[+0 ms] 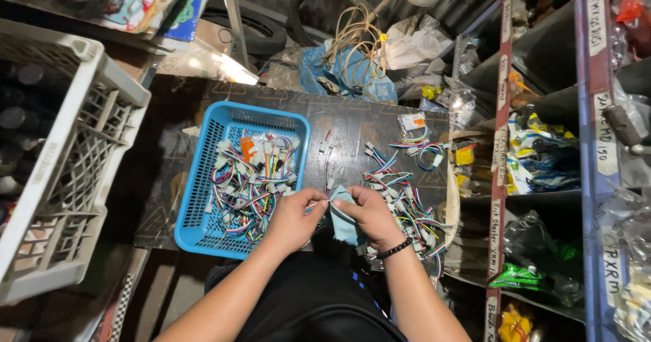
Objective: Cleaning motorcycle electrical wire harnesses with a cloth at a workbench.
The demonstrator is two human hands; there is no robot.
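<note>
A grey plastic crate (64, 159) stands at the far left, and beside it a blue basket (203, 179) on the dark table (346, 128) keeps a tangle of coloured wire connectors (251, 179) corralled. Just right of it, the left hand (293, 216) pinches a wire end taut. The right hand (366, 214) pinches a light-blue cloth (342, 223) around it, a loose wire pile (407, 203) within reach beyond.

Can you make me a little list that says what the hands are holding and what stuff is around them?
left hand: pinches a small wire piece, next to the cloth
right hand: holds a light blue cloth
blue basket: left of the hands, full of coloured wire connectors
loose wire pile: right of the hands, on the dark board
white crate: far left
</note>
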